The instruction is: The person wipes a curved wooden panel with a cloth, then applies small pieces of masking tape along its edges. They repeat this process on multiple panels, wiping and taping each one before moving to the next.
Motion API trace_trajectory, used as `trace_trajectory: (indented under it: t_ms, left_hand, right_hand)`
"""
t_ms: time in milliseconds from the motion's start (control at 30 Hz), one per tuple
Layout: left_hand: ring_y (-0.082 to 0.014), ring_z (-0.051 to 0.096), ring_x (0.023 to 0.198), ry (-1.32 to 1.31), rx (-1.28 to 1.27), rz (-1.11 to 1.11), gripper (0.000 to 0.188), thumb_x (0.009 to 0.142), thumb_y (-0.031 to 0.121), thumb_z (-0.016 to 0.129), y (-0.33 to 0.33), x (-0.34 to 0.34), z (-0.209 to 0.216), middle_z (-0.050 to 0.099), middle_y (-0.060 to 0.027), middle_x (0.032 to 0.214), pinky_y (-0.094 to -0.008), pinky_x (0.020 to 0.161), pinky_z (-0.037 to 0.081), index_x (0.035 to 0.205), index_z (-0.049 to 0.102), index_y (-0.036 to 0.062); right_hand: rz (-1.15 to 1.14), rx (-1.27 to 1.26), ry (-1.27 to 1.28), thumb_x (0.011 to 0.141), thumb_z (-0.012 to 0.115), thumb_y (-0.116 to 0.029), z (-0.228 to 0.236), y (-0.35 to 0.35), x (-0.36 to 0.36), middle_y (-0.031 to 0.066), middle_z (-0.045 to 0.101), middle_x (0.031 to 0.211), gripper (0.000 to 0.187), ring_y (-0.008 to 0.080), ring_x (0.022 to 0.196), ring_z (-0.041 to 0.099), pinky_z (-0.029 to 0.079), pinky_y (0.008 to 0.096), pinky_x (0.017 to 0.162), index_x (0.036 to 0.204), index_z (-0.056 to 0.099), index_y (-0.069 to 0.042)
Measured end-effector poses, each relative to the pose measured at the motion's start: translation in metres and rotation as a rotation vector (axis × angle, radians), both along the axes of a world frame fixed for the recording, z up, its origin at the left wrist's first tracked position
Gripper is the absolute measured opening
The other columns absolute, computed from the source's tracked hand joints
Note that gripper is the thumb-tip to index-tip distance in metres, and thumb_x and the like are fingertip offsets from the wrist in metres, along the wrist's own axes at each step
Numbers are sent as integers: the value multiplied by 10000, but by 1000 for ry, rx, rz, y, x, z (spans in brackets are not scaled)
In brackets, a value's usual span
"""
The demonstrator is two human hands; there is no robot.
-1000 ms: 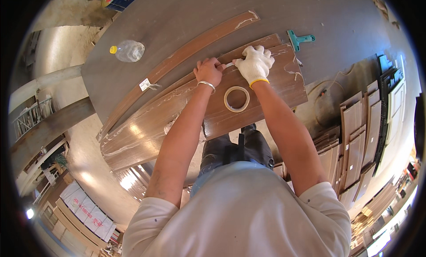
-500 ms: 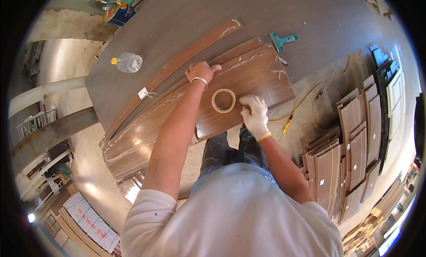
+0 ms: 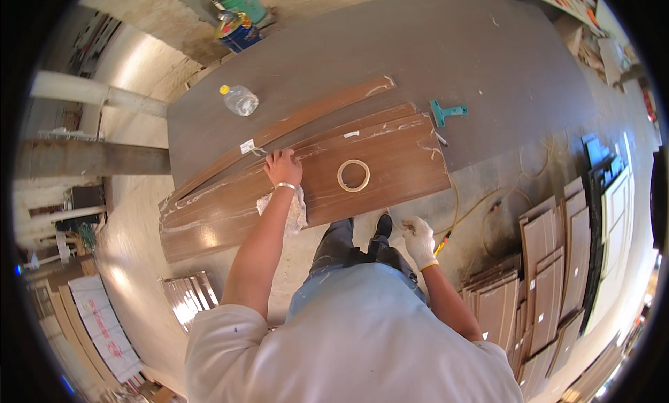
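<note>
My bare left hand [image 3: 283, 167], with a pale band on the wrist, rests fingers down on the far part of a brown wood-grain panel [image 3: 397, 156]. Its fingers look extended. Beneath that forearm a crumpled pale cloth [image 3: 296, 211] lies at the panel's near edge. In a white glove, my right hand [image 3: 419, 243] hovers off the near edge, fingers curled; whatever they may hold is too small to make out. A roll of tape [image 3: 340, 176] lies flat on the panel. Behind it are a small white label [image 3: 350, 134] and a long narrow brown strip [image 3: 324, 112].
On the large grey-brown tabletop [image 3: 453, 48] are a clear bottle with a yellow cap [image 3: 242, 101], a teal scraper [image 3: 446, 112] and a pen [image 3: 441, 139]. Brown panels [image 3: 543, 264] lean at right, near a yellow hose [image 3: 481, 194] on the floor. Cans [image 3: 237, 32] stand far left.
My left hand has slid left and nearer along the panel, and the cloth and label now show. My gloved right hand has drawn back from beside the tape roll, past the near edge.
</note>
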State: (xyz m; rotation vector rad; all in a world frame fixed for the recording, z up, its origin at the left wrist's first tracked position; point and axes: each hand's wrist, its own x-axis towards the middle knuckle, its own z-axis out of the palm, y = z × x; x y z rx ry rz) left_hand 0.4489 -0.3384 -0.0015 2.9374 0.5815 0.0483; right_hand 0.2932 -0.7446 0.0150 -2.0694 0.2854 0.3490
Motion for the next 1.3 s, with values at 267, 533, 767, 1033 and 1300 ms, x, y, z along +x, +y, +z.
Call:
trace_trajectory:
  t_ms: [267,533,767,1033,1300]
  left_hand:
    - [-446,319,1559,145,-124,226,778,840,379,850,0,-171,4,407,-149,1674,-640,1220,322,1539,542,232]
    - [-433,406,1478,116,-183,205,615,807,288,858,-10,-179,-5,471,-123,1591,-656,1096,422,1377,650,189]
    - [-381,661,1126,-250,-255,180,368,803,131,779,32,-103,31,727,-138,1161,-521,930,545,1160,702,84]
    - [-385,670,1087,-391,-423,110,352,826,115,762,80,16,45,746,-152,1156,-508,940,545,1167,703,49]
    - [-353,648,1151,-277,-361,5,388,825,132,781,109,53,27,737,-120,1184,-490,970,519,1202,704,86]
  right_hand:
    - [526,-217,-460,808,771,-115,8,69,64,102,722,1157,405,347,1145,645,498,487,1014,1209,721,-144]
    - [674,-598,-648,752,839,-195,0,137,108,44,680,1167,329,331,1186,574,445,517,1028,1067,748,-174]
    - [594,-499,-729,737,834,-157,14,139,115,19,684,1152,245,329,1230,566,413,551,1085,967,749,-162]
    - [504,-476,-721,752,815,-148,34,214,180,11,727,1084,252,314,1208,589,408,543,1092,997,758,-173]
    - [516,-791,-522,827,806,-212,-5,283,302,-2,760,1092,185,275,1212,614,405,495,1115,1010,786,-192]
